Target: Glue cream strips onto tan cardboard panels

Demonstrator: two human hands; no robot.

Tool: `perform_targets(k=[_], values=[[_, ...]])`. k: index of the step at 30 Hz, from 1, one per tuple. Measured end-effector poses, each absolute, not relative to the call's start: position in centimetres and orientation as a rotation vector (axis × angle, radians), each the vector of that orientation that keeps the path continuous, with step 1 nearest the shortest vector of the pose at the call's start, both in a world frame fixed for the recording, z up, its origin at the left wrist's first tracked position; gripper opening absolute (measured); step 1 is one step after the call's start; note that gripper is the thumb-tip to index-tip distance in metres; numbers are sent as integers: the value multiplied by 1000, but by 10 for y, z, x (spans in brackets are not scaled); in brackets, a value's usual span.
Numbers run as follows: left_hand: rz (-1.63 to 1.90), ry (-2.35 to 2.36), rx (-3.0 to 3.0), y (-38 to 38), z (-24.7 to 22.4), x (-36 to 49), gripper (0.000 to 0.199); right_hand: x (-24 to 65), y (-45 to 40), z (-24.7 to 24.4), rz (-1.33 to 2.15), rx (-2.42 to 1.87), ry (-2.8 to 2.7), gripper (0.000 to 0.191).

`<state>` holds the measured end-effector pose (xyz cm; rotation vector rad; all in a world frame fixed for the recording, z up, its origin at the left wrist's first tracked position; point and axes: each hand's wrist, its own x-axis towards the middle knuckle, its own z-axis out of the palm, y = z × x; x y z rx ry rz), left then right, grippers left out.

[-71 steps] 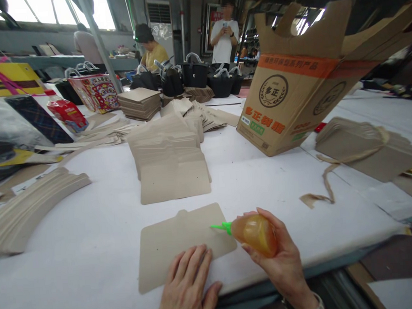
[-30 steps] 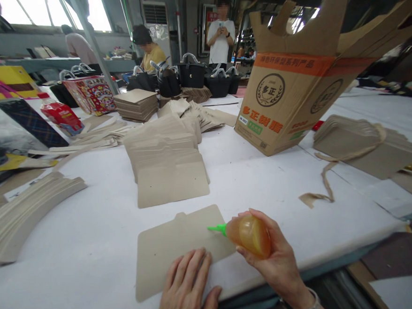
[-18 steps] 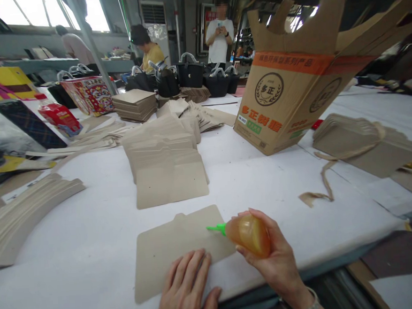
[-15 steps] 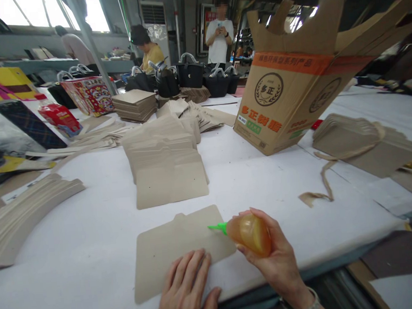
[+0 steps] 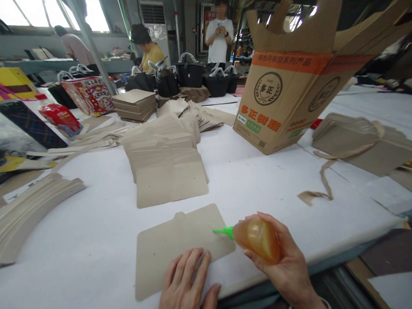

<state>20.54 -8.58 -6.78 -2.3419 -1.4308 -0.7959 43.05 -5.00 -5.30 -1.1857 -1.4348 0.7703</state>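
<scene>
A flat grey-brown board (image 5: 173, 239) with rounded corners lies near the table's front edge. My left hand (image 5: 187, 287) rests on its lower edge, fingers stretched out and lying flat. In my right hand (image 5: 284, 262) is a squeeze bottle (image 5: 257, 240) of amber liquid, tilted so that its green nozzle points left. The nozzle tip is over the right part of the board, beside a small shiny mark. Behind this board, a fanned stack of similar boards (image 5: 170, 176) lies on the white table.
A large open carton (image 5: 276, 98) stands at the back right, with bundled boards (image 5: 363, 141) and a cloth strip (image 5: 326, 181) near it. Curved strips (image 5: 30, 214) lie at the left. Black bags (image 5: 189, 74) and several people are farther back.
My right hand and the bottle have moved slightly right and down. A small shiny mark now shows near the nozzle tip. My left hand has stayed in place.
</scene>
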Motion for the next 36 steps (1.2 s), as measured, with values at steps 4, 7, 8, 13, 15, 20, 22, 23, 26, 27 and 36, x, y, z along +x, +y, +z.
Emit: perform_targets(k=[4, 7, 8, 13, 15, 20, 22, 23, 26, 27, 36], values=[[-824, -1442, -2345, -87, -67, 206, 38, 425, -54, -57, 850, -1159, -1416, 66], [-839, -1446, -2335, -86, -67, 207, 38, 414, -50, -60, 911, -1199, -1304, 68], [-844, -1451, -2329, -86, -67, 207, 38, 409, -47, -60, 941, -1210, -1230, 70], [-817, -1491, -2300, -93, -59, 207, 40, 382, -28, -38, 1424, -920, -412, 48], [-832, -1498, -2268, -101, -57, 201, 38, 373, -25, -27, 1548, -848, -192, 37], [-821, -1579, -2146, -127, -61, 171, 34, 350, -38, -29, 1567, -913, -486, 44], [-819, -1615, -2116, -135, -64, 158, 33, 340, -47, -40, 1504, -984, -672, 55], [-820, -1625, -2112, -137, -66, 153, 33, 335, -52, -46, 1465, -1024, -768, 61], [-819, -1623, -2112, -140, -70, 143, 34, 322, -61, -60, 1361, -1109, -1105, 72], [-816, -1619, -2116, -140, -70, 141, 34, 319, -63, -63, 1322, -1130, -1195, 73], [-888, -1606, -2098, -138, -76, 133, 35, 298, -69, -71, 1144, -1140, -1448, 74]])
